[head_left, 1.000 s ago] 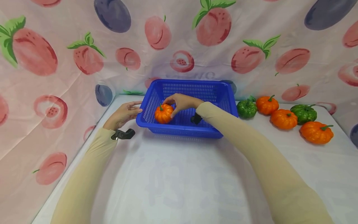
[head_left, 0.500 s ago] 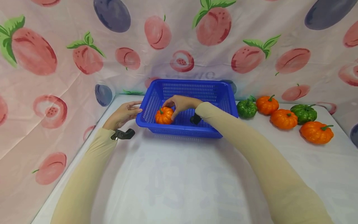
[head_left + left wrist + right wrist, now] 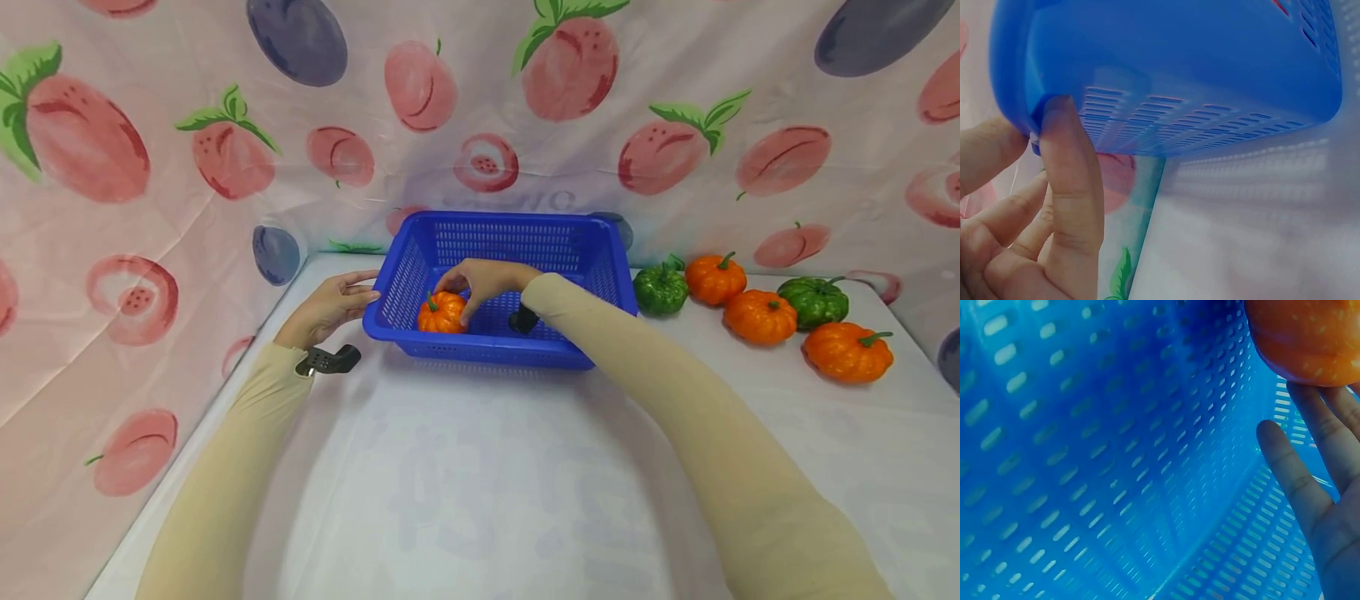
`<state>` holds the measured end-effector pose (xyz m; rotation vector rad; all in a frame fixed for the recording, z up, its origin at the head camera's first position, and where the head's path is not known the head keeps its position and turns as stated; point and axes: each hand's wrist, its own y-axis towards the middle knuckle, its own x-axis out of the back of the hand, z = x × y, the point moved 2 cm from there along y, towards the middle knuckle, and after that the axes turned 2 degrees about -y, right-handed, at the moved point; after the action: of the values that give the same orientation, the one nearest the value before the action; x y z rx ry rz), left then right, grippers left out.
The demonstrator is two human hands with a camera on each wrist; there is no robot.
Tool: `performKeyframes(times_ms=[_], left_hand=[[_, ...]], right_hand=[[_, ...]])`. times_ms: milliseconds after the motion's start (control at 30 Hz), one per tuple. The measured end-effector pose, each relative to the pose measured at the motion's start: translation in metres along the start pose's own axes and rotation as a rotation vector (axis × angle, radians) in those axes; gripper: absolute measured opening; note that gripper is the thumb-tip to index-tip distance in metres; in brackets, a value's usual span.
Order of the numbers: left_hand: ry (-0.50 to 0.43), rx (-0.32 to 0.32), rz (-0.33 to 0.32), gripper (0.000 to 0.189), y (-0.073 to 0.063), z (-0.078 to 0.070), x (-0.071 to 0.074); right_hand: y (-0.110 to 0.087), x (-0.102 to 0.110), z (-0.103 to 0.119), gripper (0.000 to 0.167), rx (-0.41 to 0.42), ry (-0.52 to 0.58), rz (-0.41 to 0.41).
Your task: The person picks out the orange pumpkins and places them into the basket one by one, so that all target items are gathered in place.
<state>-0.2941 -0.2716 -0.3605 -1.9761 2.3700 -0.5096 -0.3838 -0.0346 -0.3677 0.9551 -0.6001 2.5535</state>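
An orange pumpkin (image 3: 441, 314) with a green stem is inside the left part of a blue plastic basket (image 3: 495, 342). My right hand (image 3: 489, 282) reaches into the basket and holds the pumpkin between thumb and fingers. In the right wrist view, fingertips touch the underside of the orange pumpkin (image 3: 1310, 340), and one finger (image 3: 1294, 475) stands apart from it. At the basket's left end, my left hand (image 3: 330, 307) pinches the rim. The left wrist view has its thumb and a finger (image 3: 1072, 169) on either side of the rim (image 3: 1013, 75).
To the right of the basket, on the white tabletop (image 3: 480, 475), lie a round green pumpkin (image 3: 661, 290), a flatter green pumpkin (image 3: 815, 302) and several orange pumpkins (image 3: 760, 317). A fruit-printed cloth (image 3: 555, 158) hangs behind and at the left.
My right hand has lowered the pumpkin slightly, deeper into the basket, with its front now partly behind the near rim. My left hand keeps its place at the rim.
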Motion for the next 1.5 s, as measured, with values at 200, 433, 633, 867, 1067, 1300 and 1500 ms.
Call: performKeyframes(times_ms=[200, 433, 633, 867, 1067, 1300, 1500], left_hand=[[-0.005, 0.004, 0.005, 0.06, -0.0013, -0.0011, -0.0008], [-0.021, -0.002, 0.005, 0.06, -0.0005, 0.0002, 0.0005], [-0.034, -0.006, 0.014, 0.06, 0.0001, -0.0002, 0.0001], [-0.009, -0.002, 0.007, 0.061, 0.0002, -0.0007, 0.0005], [-0.063, -0.055, 0.039, 0.068, -0.0024, 0.0021, 0.0023], [-0.027, -0.038, 0.028, 0.066, -0.0024, 0.0012, 0.0012], [-0.023, 0.008, 0.011, 0.061, -0.0011, -0.0016, -0.0001]], right_hand=[[0.0, 0.0003, -0.0026, 0.062, -0.009, 0.014, 0.004], [-0.0003, -0.0001, -0.0024, 0.058, -0.032, 0.063, -0.009], [-0.0003, -0.0007, -0.0033, 0.052, -0.051, 0.094, -0.032], [-0.0012, -0.0007, -0.0025, 0.051, -0.025, 0.109, -0.027], [-0.0017, -0.0013, -0.0007, 0.055, 0.012, 0.11, 0.01], [-0.0003, -0.0024, -0.0002, 0.057, 0.006, 0.096, 0.013], [-0.0001, -0.0027, 0.0002, 0.056, -0.01, 0.085, 0.001]])
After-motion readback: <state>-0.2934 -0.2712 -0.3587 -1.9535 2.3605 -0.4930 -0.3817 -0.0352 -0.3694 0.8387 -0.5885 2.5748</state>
